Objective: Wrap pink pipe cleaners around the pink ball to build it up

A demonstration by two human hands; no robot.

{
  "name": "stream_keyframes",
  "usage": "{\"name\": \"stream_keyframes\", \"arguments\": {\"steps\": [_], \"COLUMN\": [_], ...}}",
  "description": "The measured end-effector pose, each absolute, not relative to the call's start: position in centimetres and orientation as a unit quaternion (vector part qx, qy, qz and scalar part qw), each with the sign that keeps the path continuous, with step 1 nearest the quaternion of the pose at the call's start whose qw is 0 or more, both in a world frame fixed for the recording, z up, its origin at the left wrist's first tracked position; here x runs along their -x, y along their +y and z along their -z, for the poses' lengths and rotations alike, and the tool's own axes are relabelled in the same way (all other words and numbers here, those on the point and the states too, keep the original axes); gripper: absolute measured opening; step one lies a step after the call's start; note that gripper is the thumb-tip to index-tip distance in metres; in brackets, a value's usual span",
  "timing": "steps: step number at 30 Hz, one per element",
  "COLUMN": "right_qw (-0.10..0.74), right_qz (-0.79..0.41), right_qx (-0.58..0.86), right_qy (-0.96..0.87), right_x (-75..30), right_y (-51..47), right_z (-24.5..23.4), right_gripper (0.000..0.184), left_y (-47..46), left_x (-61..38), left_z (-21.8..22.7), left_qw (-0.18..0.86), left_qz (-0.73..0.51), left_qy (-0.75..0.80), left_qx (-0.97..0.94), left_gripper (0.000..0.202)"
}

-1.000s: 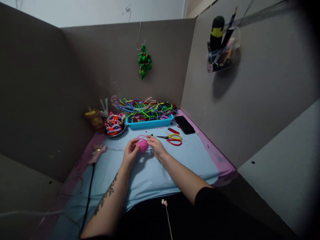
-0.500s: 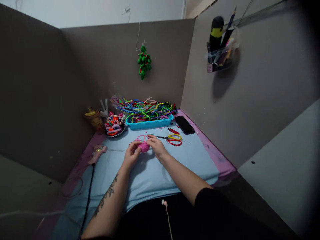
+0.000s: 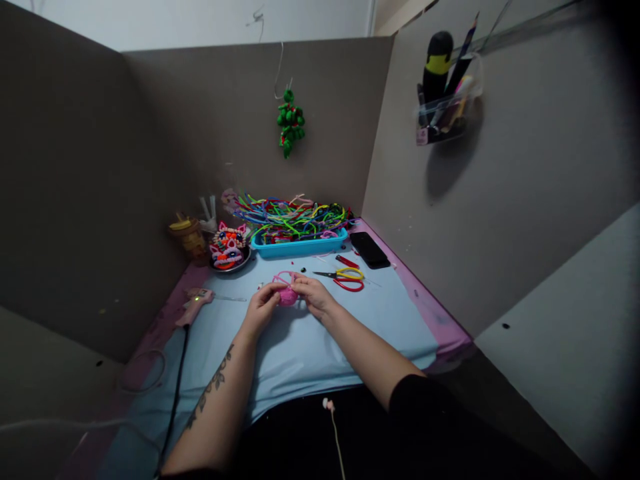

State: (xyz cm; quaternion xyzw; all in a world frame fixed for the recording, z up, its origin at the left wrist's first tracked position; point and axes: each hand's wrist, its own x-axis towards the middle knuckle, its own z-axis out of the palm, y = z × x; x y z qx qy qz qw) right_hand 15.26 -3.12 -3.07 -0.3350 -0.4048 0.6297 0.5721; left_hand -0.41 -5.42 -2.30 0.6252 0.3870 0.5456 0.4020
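Observation:
Between my two hands is a small pink pipe-cleaner piece (image 3: 287, 297), a rounded coiled body with thin pink loops sticking up behind it. My left hand (image 3: 264, 305) pinches its left side. My right hand (image 3: 313, 297) is closed on its upper right side, fingertips by the loops. The piece is held just above the blue cloth (image 3: 300, 353). Right of my right hand lie scissors (image 3: 345, 277) with one yellow and one red handle. Left of my left hand rests a pink glue gun (image 3: 197, 307), its small light lit.
A blue tray (image 3: 300, 249) heaped with colourful pipe cleaners stands at the back. Beside it, a bowl (image 3: 231, 268) holds finished pipe-cleaner faces. A phone (image 3: 369, 250) and a red cutter (image 3: 347, 262) lie at right. Grey partitions (image 3: 240, 120) enclose the table; a cord (image 3: 176, 393) runs down left.
My right hand's fingers have shifted slightly down on the pink piece, and a small black bead now shows behind it. The camera view has moved a little.

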Motion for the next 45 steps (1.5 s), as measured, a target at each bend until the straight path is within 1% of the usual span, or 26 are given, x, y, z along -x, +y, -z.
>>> {"name": "stream_keyframes", "arguments": {"steps": [5,8,11,14,17,20,26,33,35,38,40,42,45], "right_qw": [0.608,0.625,0.627,0.624,0.619,0.607,0.589,0.64,0.632,0.615,0.606,0.588,0.566], "right_qz": [-0.638,-0.639,-0.645,-0.652,-0.655,-0.656,-0.63,-0.49,-0.431,-0.336,-0.306,-0.294,-0.314], "right_qx": [0.324,0.327,0.324,0.319,0.32,0.329,0.37,0.429,0.435,0.422,0.411,0.406,0.404], "right_qy": [-0.344,-0.308,-0.293,-0.29,-0.293,-0.306,-0.346,-0.407,-0.475,-0.576,-0.609,-0.634,-0.646], "right_x": [-15.0,-15.3,-15.4,-15.3,-15.0,-14.6,-13.9,-15.0,-15.5,-16.0,-16.2,-16.2,-15.9], "right_y": [-2.3,-1.5,-1.1,-1.2,-1.7,-2.3,-3.1,-3.4,-3.5,-3.8,-3.9,-4.2,-4.6], "right_z": [3.8,4.4,4.6,4.5,4.3,4.2,3.9,2.8,2.3,1.5,1.2,1.0,1.0], "right_gripper": [0.025,0.025,0.021,0.021,0.023,0.027,0.027,0.035,0.028,0.011,0.006,0.007,0.015], "left_y": [-5.2,-5.1,-5.4,-5.9,-6.4,-6.6,-6.1,-5.5,-5.3,-5.0,-4.7,-4.4,-4.2], "left_x": [0.6,0.4,-0.7,-2.2,-3.1,-3.1,-2.3,-1.4,-1.0,-0.5,-0.1,0.2,0.4], "left_z": [2.6,3.2,3.5,3.4,2.9,2.5,2.5,2.8,2.9,3.0,3.2,3.4,3.7], "left_qw": [0.321,0.313,0.365,0.42,0.511,0.582,0.599,0.62,0.628,0.639,0.641,0.636,0.618], "left_qz": [-0.647,-0.676,-0.661,-0.641,-0.631,-0.631,-0.644,-0.618,-0.608,-0.591,-0.586,-0.585,-0.597], "left_qy": [0.446,0.467,0.449,0.419,0.376,0.344,0.336,0.358,0.361,0.365,0.367,0.37,0.367], "left_qx": [-0.528,-0.476,-0.478,-0.487,-0.445,-0.38,-0.338,-0.325,-0.325,-0.33,-0.334,-0.341,-0.357], "left_gripper": [0.031,0.029,0.039,0.057,0.075,0.081,0.076,0.066,0.063,0.055,0.05,0.043,0.036]}}
